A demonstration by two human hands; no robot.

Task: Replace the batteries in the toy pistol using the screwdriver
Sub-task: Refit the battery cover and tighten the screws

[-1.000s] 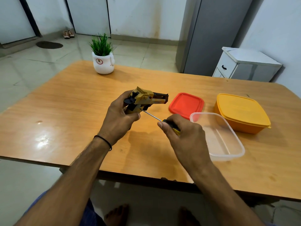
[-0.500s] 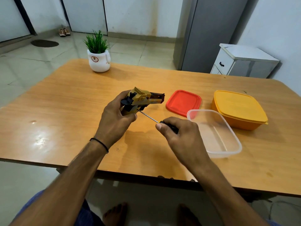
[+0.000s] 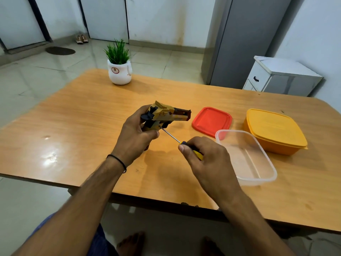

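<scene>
A yellow and black toy pistol (image 3: 165, 115) is held above the wooden table (image 3: 83, 117), its barrel pointing right. My left hand (image 3: 135, 135) grips it around the handle. My right hand (image 3: 206, 159) holds a screwdriver (image 3: 191, 149) by its yellow and black handle. The thin metal shaft (image 3: 169, 134) runs up and left, and its tip touches the underside of the pistol's handle near my left thumb. Most of the screwdriver's handle is hidden inside my fingers.
A clear plastic box (image 3: 247, 156) stands open just right of my right hand. Behind it lie a red lid (image 3: 212, 121) and a closed orange box (image 3: 275, 130). A white pot with a green plant (image 3: 120, 71) stands at the table's far edge.
Both hands keep the same grip with the screwdriver tip on the pistol's handle. My right thumb and fingers have shifted a little on the screwdriver handle.
</scene>
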